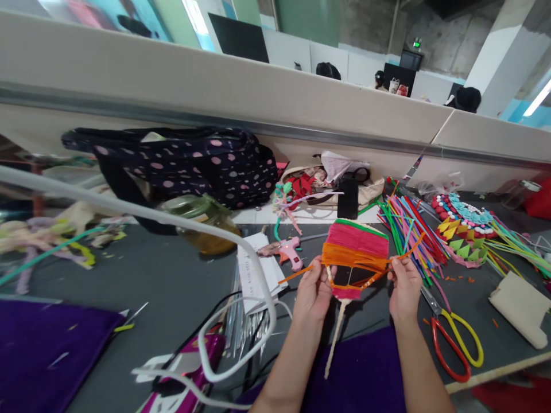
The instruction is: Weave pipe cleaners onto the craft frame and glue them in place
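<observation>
Both hands' grip closed on woven fan (355,252): pink top, orange band, pale handle.

No text, label or number is legible; print on the white paper sheets (257,269) blurs.

Both hands (359,287) grip woven fan (355,252) w/ orange strip; scissors (451,335) nearby.
</observation>
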`<state>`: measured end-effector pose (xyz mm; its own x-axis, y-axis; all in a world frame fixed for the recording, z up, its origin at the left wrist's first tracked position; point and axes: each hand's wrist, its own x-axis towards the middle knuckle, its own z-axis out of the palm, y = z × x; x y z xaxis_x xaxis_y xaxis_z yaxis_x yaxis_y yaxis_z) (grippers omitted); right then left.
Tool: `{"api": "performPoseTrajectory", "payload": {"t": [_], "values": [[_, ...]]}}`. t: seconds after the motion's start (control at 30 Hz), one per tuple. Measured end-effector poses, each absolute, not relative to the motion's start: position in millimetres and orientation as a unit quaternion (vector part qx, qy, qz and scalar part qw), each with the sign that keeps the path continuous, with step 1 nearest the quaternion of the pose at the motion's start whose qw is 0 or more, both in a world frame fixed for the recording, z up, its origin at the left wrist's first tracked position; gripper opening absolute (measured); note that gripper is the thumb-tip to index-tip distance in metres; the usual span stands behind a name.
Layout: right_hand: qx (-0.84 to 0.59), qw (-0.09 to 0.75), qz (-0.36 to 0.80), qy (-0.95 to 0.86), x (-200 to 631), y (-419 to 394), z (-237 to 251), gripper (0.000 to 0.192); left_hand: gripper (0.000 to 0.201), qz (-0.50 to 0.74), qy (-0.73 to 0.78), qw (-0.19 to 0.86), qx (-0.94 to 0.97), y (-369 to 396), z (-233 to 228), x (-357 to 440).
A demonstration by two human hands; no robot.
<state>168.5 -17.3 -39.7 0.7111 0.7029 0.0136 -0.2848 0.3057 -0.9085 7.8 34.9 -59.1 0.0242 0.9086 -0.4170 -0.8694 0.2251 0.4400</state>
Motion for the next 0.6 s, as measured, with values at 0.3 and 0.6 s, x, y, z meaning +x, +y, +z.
{"api": "performPoseTrajectory", "payload": {"t": [0.3, 0.6], "values": [[-0.502, 0.777, 0.313, -0.213, 169.6, -16.6, -41.3, 0.021, 0.008, 0.627, 0.321, 0.706, 0.073, 31.2, -55.5, 7.0], [-0.501, 0.787, 0.305, -0.192, 172.0, -17.1, -39.4, 0.022, 0.007, 0.630, 0.334, 0.693, 0.108, 27.3, -46.9, 8.5]]}}
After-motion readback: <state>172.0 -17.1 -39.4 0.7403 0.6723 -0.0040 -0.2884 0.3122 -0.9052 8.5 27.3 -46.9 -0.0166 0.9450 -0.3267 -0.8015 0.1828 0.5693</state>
